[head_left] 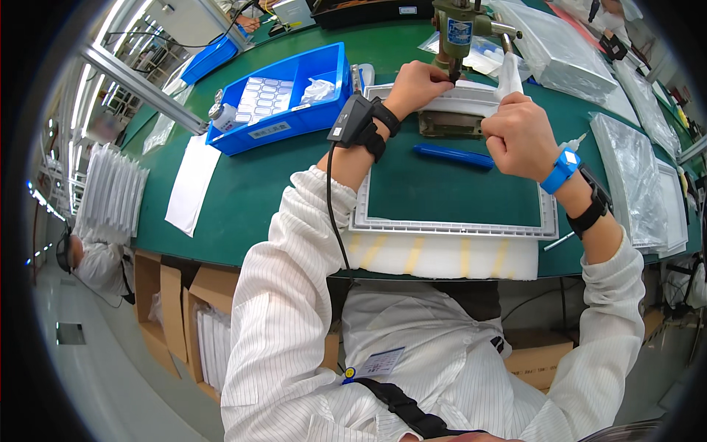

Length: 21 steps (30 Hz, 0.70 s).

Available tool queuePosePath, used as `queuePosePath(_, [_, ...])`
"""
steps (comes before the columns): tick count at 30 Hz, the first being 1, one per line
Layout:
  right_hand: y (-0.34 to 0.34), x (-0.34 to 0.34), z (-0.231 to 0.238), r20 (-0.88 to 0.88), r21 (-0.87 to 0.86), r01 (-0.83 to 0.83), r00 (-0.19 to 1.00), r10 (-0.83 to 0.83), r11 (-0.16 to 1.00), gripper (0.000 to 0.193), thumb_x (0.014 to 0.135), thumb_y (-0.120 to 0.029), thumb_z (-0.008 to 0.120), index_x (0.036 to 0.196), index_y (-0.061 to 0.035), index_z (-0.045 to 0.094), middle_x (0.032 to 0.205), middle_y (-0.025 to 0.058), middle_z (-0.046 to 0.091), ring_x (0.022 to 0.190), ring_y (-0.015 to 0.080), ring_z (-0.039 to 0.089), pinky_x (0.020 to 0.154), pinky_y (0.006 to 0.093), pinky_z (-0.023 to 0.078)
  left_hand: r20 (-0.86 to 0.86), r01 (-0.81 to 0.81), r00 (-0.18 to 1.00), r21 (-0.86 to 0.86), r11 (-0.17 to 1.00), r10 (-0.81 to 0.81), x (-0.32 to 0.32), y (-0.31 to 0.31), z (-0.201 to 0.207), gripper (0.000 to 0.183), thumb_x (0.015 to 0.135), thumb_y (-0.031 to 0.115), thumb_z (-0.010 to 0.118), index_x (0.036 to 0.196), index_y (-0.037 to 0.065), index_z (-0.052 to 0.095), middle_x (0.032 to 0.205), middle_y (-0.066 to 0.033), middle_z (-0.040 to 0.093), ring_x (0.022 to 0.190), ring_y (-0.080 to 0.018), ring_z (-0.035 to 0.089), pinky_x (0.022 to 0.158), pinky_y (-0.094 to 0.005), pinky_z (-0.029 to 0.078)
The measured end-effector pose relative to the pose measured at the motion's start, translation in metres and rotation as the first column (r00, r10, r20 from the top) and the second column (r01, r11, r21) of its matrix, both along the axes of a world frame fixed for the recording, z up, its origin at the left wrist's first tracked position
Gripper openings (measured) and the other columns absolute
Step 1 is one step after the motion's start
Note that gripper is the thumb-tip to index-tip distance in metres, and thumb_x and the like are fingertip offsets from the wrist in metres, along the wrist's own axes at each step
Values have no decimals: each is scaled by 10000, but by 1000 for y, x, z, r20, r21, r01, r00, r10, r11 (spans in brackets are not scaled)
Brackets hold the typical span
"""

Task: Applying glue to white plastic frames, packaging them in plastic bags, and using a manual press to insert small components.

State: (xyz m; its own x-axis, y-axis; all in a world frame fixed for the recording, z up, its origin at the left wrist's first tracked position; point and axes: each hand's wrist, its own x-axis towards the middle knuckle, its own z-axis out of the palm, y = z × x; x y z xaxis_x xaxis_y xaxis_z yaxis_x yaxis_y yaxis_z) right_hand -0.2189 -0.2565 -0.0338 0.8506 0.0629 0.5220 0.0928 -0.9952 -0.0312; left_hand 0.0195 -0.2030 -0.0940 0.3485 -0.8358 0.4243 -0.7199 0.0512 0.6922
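A white rectangular plastic frame (548, 214) lies on the green bench, its far side resting on a metal block (451, 125) beneath a green hand press (456, 37). My left hand (418, 87) is at the frame's far edge, with thumb and fingers pinched together beside the press's ram tip. Whatever those fingertips hold, if anything, is too small to make out. Closed in a fist, my right hand (520, 138) grips the lower end of the press lever (509, 74), which is wrapped in white. A blue pen-like tool (453, 156) lies inside the frame, below the block.
To the left stands a blue divided bin (280, 121) holding a label sheet and a small bottle. White paper (193, 184) lies beside it. Plastic-wrapped panels (626, 173) are on the right. White foam (442, 258) sits along the near edge, and cardboard boxes (173, 309) are below the bench.
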Motion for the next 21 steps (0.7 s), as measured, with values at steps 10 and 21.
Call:
queuePosePath(10, [-5,10,-26,18,-125,-11,1000,14,992,102,617,-84,618,567,-52,534,576,114,580,621,288,589,796,373,483,121,-14,993,-41,999,18,1,-5,-5,291,733,269,765,888,22,757,818,-157,727,731,-266,709,733,-331,557])
queuePosePath(21, [1,14,-26,53,-127,-20,998,27,992,101,614,-70,611,571,-60,521,579,105,573,611,283,580,780,366,487,41,-22,999,-33,999,23,0,3,-4,273,720,246,756,888,30,759,807,-162,721,725,-284,699,738,-337,553])
